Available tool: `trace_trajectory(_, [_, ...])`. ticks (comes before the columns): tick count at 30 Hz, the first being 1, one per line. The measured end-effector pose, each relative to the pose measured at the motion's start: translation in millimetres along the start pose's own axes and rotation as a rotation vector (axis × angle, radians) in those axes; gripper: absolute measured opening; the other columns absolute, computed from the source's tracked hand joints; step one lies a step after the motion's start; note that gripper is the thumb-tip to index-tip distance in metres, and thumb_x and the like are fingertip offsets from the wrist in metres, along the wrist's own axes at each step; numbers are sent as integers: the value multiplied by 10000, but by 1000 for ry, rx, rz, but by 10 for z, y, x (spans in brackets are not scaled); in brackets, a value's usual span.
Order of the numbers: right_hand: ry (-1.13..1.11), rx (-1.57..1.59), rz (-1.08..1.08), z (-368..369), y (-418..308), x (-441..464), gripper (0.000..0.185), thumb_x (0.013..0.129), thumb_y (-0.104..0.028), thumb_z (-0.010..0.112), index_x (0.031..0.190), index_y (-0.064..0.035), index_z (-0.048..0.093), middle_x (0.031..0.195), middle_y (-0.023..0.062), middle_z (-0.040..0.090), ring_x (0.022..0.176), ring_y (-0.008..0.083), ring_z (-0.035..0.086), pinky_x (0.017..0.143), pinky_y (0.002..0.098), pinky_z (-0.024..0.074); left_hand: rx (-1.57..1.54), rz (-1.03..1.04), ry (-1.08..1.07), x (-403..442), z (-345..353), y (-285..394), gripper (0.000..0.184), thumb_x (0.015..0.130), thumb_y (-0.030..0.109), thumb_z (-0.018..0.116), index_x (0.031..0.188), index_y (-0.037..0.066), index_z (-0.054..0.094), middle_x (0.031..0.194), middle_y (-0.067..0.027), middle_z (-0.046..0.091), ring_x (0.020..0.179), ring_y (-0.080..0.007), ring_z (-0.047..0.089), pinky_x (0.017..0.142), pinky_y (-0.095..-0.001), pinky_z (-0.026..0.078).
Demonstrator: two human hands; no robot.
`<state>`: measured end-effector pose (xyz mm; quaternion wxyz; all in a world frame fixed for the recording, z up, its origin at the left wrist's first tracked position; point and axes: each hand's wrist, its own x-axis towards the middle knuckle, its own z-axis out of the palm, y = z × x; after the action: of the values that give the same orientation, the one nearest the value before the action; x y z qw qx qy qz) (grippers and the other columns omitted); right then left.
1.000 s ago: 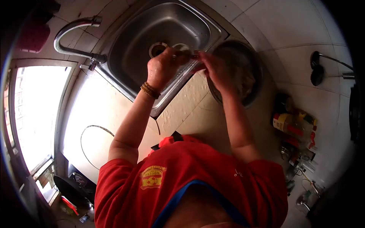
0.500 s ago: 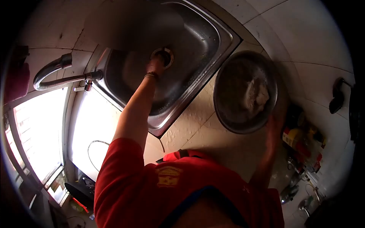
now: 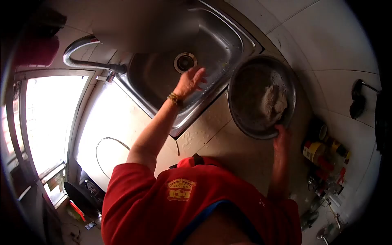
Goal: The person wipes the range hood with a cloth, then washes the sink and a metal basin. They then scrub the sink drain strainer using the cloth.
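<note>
My left hand (image 3: 190, 83), with a beaded bracelet at the wrist, hangs over the near side of the steel sink (image 3: 241, 36). Its fingers are spread and hold nothing. Just past the fingertips is the round drain (image 3: 185, 62), uncovered to view. My right hand (image 3: 281, 139) grips the near right rim of a round metal basin (image 3: 234, 110), thumb over the edge. Inside the basin are dark liquid, some foam and a pale, lumpy thing (image 3: 274, 102) whose kind I cannot make out.
A curved faucet (image 3: 87, 64) rises at the sink's left side. Wet tiled counter (image 3: 204, 132) lies between sink and body. Bottles (image 3: 314, 151) stand right of my right hand. A dark pan (image 3: 77, 198) sits at lower left, and a bright window (image 3: 53, 126) is on the left.
My left hand has come out of the drain area and moved right and nearer, its fingers now spread. My right hand has closed on the basin's rim.
</note>
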<state>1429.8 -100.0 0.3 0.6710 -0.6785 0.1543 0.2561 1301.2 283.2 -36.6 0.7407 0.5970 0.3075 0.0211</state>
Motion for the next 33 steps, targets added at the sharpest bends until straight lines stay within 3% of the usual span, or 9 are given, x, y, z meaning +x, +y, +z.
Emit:
trace_trajectory(1, [-19,-48,7,16,-10,-7,432,734,-83,611,1123,50,480,1103,112,519,1012,246,487,867,364,396,-133,23,-143,-163,82,145,622,879,491,465,1276,19,394,1139,-154,540,963,-231,581,689,-357,546])
trace_trajectory(6, [-9,-211,-16,421,-277,-147,418,767,-163,592,1111,59,508,1115,111,528,1020,238,486,865,340,387,-179,107,-303,-729,247,527,641,908,416,449,1381,55,213,1332,-165,387,1146,-277,479,771,-408,530])
trace_trajectory(10, [-195,-285,-89,686,-318,137,410,781,-212,574,1089,56,533,1088,125,552,992,234,505,844,324,395,-242,107,-180,-930,54,734,563,870,214,581,1336,111,283,1133,-93,560,919,-187,605,676,-327,559])
trace_trajectory(15, [-405,-318,-117,1661,-657,91,334,760,-184,593,1004,42,559,935,102,572,890,209,522,768,332,419,-276,185,-4,-1023,-373,640,626,830,50,571,1372,135,268,1165,-60,536,941,-173,589,697,-315,547])
trace_trajectory(19, [-684,-864,-442,2092,-170,1118,276,700,-117,619,906,40,523,821,61,470,784,185,484,680,335,399,-328,162,230,-1040,-609,581,456,808,46,594,1234,80,436,955,-19,594,760,-105,593,596,-243,518])
trace_trajectory(22, [-650,-412,33,2693,349,1667,368,688,-79,620,993,46,459,918,120,457,846,222,462,743,339,369,-414,157,438,-881,-743,300,428,759,-21,531,1174,45,453,992,-52,592,792,-129,589,595,-255,497])
trace_trajectory(27, [-425,-748,170,3327,447,1426,372,694,-8,567,1038,40,432,1001,170,469,903,266,464,800,362,388,-472,46,682,-513,-846,-119,449,753,-44,475,1182,86,438,1024,-86,587,894,-219,579,746,-309,486])
trace_trajectory(30, [-555,-544,247,3378,928,1841,394,689,24,537,1069,45,434,996,186,491,884,280,494,770,371,423,-323,-249,887,-225,-945,-439,354,765,30,486,1104,115,538,1009,-76,615,899,-233,591,741,-297,490])
trace_trajectory(33, [-445,-648,278,3435,1058,1904,449,692,26,535,1126,51,421,1039,208,499,915,312,520,765,376,437,667,-359,613,-150,-938,-519,251,767,136,515,998,145,613,979,-41,639,899,-202,612,685,-295,501])
